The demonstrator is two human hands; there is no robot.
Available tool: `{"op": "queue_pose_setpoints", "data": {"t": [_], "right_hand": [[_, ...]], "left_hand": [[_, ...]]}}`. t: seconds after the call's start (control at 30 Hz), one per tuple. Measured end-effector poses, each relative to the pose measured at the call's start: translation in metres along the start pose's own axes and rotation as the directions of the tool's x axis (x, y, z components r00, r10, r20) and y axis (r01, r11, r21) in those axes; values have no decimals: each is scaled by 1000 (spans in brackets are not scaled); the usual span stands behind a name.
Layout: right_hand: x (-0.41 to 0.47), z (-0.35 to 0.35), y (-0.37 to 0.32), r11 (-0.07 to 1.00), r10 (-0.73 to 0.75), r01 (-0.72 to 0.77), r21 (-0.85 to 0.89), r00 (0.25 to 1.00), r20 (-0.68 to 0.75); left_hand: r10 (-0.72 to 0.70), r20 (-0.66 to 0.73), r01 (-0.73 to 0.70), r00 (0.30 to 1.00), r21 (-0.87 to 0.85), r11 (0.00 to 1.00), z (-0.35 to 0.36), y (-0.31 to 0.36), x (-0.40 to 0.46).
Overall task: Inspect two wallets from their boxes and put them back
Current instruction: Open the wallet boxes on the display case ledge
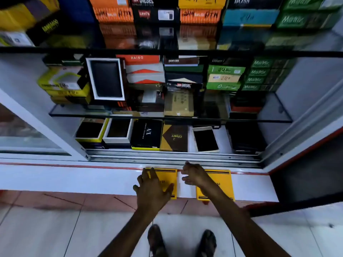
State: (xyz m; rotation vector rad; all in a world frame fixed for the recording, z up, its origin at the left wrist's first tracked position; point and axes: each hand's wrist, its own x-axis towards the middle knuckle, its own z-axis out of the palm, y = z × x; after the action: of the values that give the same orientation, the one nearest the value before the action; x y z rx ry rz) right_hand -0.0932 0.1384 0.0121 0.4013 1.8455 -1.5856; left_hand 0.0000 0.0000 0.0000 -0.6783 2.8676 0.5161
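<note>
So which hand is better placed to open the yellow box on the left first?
Probably the left hand: it lies flat, fingers spread, on the left yellow box. The right hand hovers loosely curled by the right yellow box, across the gap.

White ledge; seemingly two yellow boxes

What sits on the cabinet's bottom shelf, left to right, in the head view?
Yellow-rimmed open box → white-rimmed open box → black Armani Exchange box → brown-and-gold box → white tray with dark wallet → black box.
</note>
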Motion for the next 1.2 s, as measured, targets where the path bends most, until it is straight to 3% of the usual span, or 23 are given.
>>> {"op": "queue_pose_setpoints", "data": {"t": [0.1,0.27,0.47,0.57,0.63,0.7,0.77,0.83,0.9,1.03,1.2], "right_hand": [[20,4,4,985,113,-112,-128,994,3],[22,5,9,987,159,-160,-2,984,73],[25,3,11,962,208,-231,148,965,158],[26,4,16,963,158,-187,193,975,155],[27,8,25,979,100,-114,172,991,92],[27,11,31,999,20,-20,41,1000,-13],[26,14,35,983,-92,83,-161,995,-48],[23,18,38,942,-260,222,-252,957,-128],[19,18,37,906,-378,312,-287,901,-212],[14,9,30,885,-434,363,-291,869,-238],[-1,4,16,914,-397,361,-183,888,-233]], "left_hand": [[-83,36,80,996,58,995,17,12,11],[-48,-69,55,996,108,993,32,11,10],[-87,-23,85,996,-55,995,25,11,10],[-99,18,100,995,-265,959,12,2,14],[-93,59,110,994,-525,844,0,-14,17],[-116,131,175,985,-746,642,-16,-34,18],[-151,184,231,971,-879,418,-27,-58,18],[-209,195,248,958,-931,268,-34,-83,17],[-269,163,226,949,-948,224,-40,-98,16],[-432,80,193,898,-955,225,-43,-122,12],[-413,252,333,875,-933,137,-28,-120,9]]}}
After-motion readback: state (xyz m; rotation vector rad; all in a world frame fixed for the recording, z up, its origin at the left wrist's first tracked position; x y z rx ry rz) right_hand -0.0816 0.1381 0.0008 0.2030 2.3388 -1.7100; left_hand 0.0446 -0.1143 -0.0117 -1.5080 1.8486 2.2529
